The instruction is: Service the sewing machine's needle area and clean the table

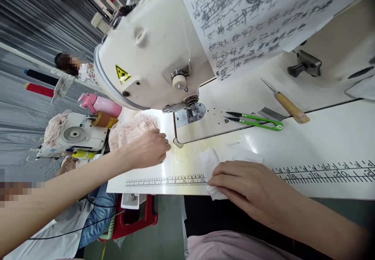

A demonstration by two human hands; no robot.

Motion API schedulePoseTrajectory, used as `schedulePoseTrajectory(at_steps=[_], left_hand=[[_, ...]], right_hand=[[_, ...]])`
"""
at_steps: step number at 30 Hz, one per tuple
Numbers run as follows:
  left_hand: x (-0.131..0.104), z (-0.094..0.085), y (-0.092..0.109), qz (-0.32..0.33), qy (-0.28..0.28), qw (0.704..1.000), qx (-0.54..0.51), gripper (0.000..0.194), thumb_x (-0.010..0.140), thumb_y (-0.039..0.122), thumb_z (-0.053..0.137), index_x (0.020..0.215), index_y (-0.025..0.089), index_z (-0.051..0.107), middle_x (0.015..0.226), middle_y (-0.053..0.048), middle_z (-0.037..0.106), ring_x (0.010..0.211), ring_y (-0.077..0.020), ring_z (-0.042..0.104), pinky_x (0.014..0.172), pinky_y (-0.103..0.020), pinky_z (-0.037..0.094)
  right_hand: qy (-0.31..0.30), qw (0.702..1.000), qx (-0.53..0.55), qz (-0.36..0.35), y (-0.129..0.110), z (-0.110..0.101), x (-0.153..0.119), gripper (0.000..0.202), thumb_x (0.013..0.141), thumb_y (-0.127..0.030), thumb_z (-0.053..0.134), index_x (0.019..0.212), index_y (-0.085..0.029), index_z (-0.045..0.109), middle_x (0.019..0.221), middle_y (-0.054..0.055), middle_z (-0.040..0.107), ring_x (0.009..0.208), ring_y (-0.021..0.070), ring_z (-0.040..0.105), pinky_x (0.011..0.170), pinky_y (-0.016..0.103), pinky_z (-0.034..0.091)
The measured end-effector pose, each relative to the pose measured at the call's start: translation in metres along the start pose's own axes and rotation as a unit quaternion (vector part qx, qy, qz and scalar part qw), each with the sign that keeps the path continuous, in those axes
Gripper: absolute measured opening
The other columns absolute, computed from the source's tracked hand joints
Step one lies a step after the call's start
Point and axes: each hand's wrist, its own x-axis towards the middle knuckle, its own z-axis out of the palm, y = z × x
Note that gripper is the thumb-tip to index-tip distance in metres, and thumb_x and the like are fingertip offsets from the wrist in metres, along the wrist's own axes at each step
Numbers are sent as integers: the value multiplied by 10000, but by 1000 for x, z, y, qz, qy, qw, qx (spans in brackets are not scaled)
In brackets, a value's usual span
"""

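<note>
My left hand (152, 146) is closed in a fist above the table, left of the sewing machine's needle area, beside a heap of pale pink lace fabric (131, 129). Its curled fingers hide whatever may be inside. My right hand (244, 180) grips a white cloth (215, 164) at the table's front edge, over the printed ruler (315, 177). Part of the cloth hangs just over that edge; more spreads behind my fingers. The sewing machine (155, 53) stands ahead, its presser foot (192, 109) over the metal plate.
Green thread snips (258, 122), a grey metal blade (271, 114) and a wooden-handled awl (288, 104) lie on the right of the machine bed. A handwritten paper (249, 22) covers the machine's arm. Farther left are a pink bottle (102, 105), another machine (77, 133) and people.
</note>
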Motion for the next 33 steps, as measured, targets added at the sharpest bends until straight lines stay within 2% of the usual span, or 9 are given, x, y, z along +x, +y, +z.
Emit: schedulePoseTrajectory(at_steps=[6, 10, 15, 20, 26, 28, 31, 33], left_hand=[[-5, -5, 12, -62, -19, 996, -66, 235, 821, 106, 481, 599, 184, 468, 577, 1, 571, 580, -168, 543, 637, -328, 399], [-5, -6, 19, -94, -21, 990, -104, 247, 806, 120, 458, 585, 190, 372, 546, 3, 500, 549, -157, 481, 579, -308, 338], [-9, -2, 18, -105, -28, 972, -210, 248, 787, 121, 450, 605, 190, 297, 553, 16, 417, 534, -133, 384, 531, -287, 256], [-10, 2, 16, -90, -29, 941, -324, 259, 754, 115, 461, 613, 184, 255, 567, 31, 346, 525, -111, 307, 538, -281, 238], [-8, -1, 30, -73, -49, 873, -480, 233, 772, 134, 471, 608, 180, 313, 589, 37, 336, 553, -103, 299, 543, -279, 246], [-9, -3, 33, -88, -51, 828, -551, 240, 793, 155, 465, 610, 184, 313, 594, 39, 303, 551, -98, 275, 527, -275, 239], [-10, -6, 33, -107, -49, 745, -657, 244, 819, 175, 454, 605, 189, 339, 604, 40, 282, 549, -92, 258, 514, -273, 234], [-9, -8, 34, -113, -39, 708, -696, 257, 824, 173, 464, 592, 188, 352, 594, 42, 280, 545, -90, 247, 516, -279, 221]], right_hand=[[5, 1000, 3, -10, 0, 1, -1, 272, 982, -121, 447, 1025, -215, 698, 990, 3, 699, 829, 127, 653, 703, 267, 489], [-1, 1000, 0, -5, 0, 1, -1, 273, 983, -118, 448, 1036, -221, 696, 989, 2, 698, 834, 124, 656, 699, 259, 502], [-4, 1000, -8, 8, 0, 2, -1, 269, 999, -153, 445, 1033, -227, 701, 1010, 6, 701, 855, 124, 668, 739, 265, 533], [-8, 1000, -11, 16, 0, 3, -1, 257, 1011, -173, 440, 1040, -239, 687, 1031, -4, 698, 877, 114, 670, 761, 253, 543], [-23, 999, -10, 22, 0, 3, 1, 231, 1009, -178, 459, 1055, -251, 673, 1049, -13, 697, 888, 110, 671, 788, 246, 544], [-23, 999, -12, 21, -1, 2, 2, 228, 1004, -165, 464, 1055, -245, 671, 1041, -10, 699, 877, 111, 670, 775, 244, 539], [-15, 1000, -23, 9, -3, 1, 2, 228, 990, -133, 474, 1050, -229, 672, 1029, 3, 702, 874, 116, 668, 751, 239, 530], [-3, 999, -38, -10, -4, 2, 1, 235, 978, -114, 484, 1050, -223, 679, 1015, 13, 702, 866, 121, 664, 736, 242, 523]])
